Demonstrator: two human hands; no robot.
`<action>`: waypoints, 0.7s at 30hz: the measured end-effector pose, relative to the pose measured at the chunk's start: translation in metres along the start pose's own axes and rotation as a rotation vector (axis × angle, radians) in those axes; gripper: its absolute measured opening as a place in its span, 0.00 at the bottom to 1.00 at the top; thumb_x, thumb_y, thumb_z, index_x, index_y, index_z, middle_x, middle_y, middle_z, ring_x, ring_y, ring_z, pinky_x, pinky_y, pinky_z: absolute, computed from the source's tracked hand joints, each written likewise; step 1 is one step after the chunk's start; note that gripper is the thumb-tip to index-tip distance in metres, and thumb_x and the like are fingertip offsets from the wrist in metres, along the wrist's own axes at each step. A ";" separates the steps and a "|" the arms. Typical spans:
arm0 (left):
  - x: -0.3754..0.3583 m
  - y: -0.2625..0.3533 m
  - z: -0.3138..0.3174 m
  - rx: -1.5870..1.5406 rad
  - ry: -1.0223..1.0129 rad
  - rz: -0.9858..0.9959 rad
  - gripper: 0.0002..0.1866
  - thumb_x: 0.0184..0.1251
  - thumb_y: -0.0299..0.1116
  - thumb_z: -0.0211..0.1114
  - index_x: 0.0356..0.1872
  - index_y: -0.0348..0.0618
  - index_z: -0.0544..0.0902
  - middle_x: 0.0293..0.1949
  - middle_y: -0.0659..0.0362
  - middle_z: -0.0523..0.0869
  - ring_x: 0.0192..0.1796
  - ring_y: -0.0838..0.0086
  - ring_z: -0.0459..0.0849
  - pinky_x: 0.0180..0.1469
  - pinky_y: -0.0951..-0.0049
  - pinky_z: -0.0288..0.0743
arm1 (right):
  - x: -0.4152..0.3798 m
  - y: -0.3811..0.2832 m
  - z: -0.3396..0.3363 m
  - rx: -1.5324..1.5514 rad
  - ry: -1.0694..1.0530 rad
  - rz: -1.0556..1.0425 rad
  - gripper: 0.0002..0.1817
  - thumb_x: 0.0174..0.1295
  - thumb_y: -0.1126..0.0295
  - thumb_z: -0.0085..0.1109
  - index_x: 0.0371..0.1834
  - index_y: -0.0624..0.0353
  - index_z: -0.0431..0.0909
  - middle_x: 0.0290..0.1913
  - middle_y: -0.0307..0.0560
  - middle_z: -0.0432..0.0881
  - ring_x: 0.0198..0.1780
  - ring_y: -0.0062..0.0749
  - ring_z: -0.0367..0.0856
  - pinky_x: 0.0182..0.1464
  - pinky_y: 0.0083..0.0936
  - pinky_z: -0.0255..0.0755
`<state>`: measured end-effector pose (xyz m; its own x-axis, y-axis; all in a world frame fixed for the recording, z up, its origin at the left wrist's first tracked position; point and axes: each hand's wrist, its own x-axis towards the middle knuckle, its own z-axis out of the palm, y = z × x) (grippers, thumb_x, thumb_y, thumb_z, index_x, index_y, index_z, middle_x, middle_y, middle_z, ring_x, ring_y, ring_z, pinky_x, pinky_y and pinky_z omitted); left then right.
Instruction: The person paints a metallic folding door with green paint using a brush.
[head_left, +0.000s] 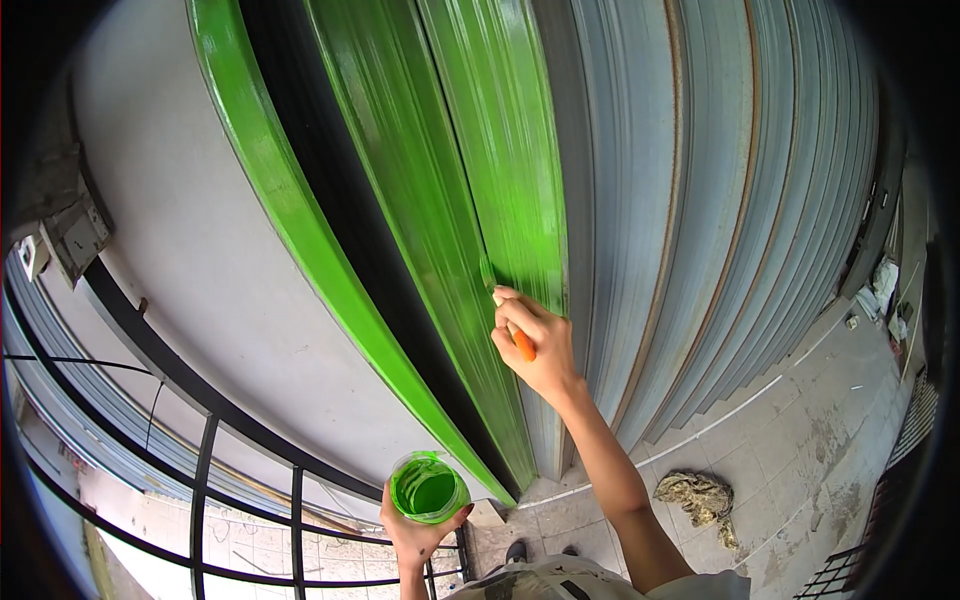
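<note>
- Head view looks down a grey corrugated metal shutter [700,200] whose left panels carry fresh bright green paint [500,150].
- The right hand [535,350] is wrapped around an orange-handled paintbrush [505,310]; its bristles touch the green panel, at about 11 o'clock from the knuckles.
- The brush's long axis runs from 5 o'clock at the handle to 11 o'clock at the bristles, slightly across the shutter's ribs.
- The left hand [415,530] cups from below a small clear plastic tub of green paint [428,487], held upright and open.
- That tub lies at 7 o'clock from the brush, well apart; the right hand is the nearer one to the wet panel.
- A crumpled dirty rag [700,497] lies on the tiled floor [800,470] at 4 o'clock, and a black metal railing [205,480] crosses at 8 o'clock.
</note>
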<state>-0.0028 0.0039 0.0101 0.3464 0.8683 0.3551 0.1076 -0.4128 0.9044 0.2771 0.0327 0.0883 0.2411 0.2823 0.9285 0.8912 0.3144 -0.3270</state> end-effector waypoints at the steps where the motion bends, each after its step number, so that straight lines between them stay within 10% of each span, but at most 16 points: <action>1: 0.002 -0.001 0.000 0.002 0.001 0.007 0.45 0.33 0.39 0.87 0.56 0.30 0.73 0.47 0.50 0.85 0.50 0.66 0.86 0.57 0.64 0.79 | 0.006 -0.003 -0.002 0.014 0.052 -0.021 0.10 0.51 0.81 0.64 0.30 0.57 0.72 0.50 0.47 0.86 0.28 0.33 0.86 0.26 0.25 0.79; 21: 0.002 -0.007 -0.001 0.049 0.050 0.069 0.41 0.33 0.39 0.87 0.50 0.30 0.77 0.43 0.50 0.88 0.46 0.68 0.88 0.53 0.68 0.81 | 0.060 -0.014 -0.010 0.101 0.048 -0.007 0.10 0.48 0.83 0.65 0.28 0.59 0.72 0.37 0.47 0.87 0.38 0.38 0.89 0.31 0.26 0.79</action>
<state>-0.0042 0.0092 0.0045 0.3074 0.8498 0.4283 0.1312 -0.4836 0.8654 0.2831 0.0360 0.1501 0.2550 0.2364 0.9376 0.8504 0.4067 -0.3339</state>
